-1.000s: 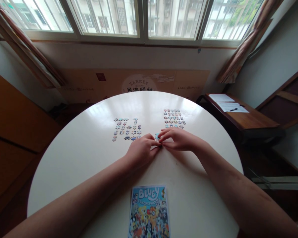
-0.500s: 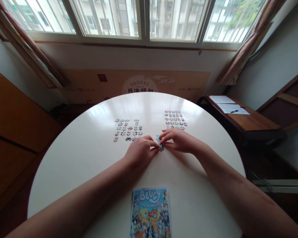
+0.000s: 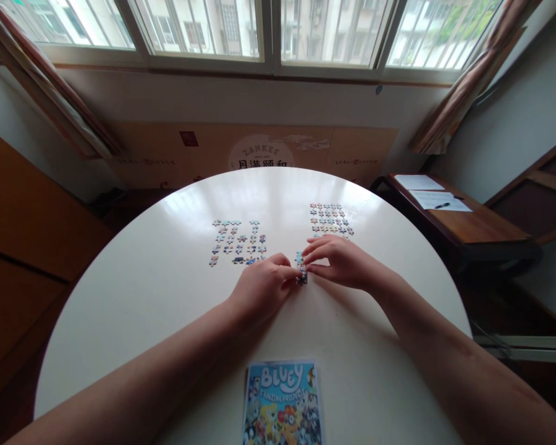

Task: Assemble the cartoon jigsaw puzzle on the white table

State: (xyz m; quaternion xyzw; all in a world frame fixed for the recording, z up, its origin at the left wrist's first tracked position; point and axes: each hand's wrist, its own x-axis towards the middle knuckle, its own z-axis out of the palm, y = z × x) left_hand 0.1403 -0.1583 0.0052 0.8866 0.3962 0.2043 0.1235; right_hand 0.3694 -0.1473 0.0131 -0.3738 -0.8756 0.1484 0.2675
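A narrow strip of joined jigsaw puzzle pieces (image 3: 302, 269) lies on the white round table (image 3: 134, 321), between my two hands. My left hand (image 3: 265, 281) is closed, its thumb and forefinger pressed to the strip's lower left side. From the right, my right hand (image 3: 337, 262) has its thumb and fingertips on the strip's right edge, fingers bent around it. Loose puzzle pieces (image 3: 239, 238) are laid out in rows beyond my left hand. A second block of loose pieces (image 3: 328, 217) stands in rows behind my right hand, which partly covers its nearest row.
A blue "Bluey" picture sheet (image 3: 282, 402) lies at the table's near side, between my forearms. To the right stands a wooden side table (image 3: 491, 225) with papers (image 3: 419, 182) and a pen (image 3: 443, 205). A printed cardboard panel (image 3: 204, 151) leans under the window.
The camera view has shifted slightly, so the picture sheet sits lower. Both hands stay at the strip, with only small finger movements.
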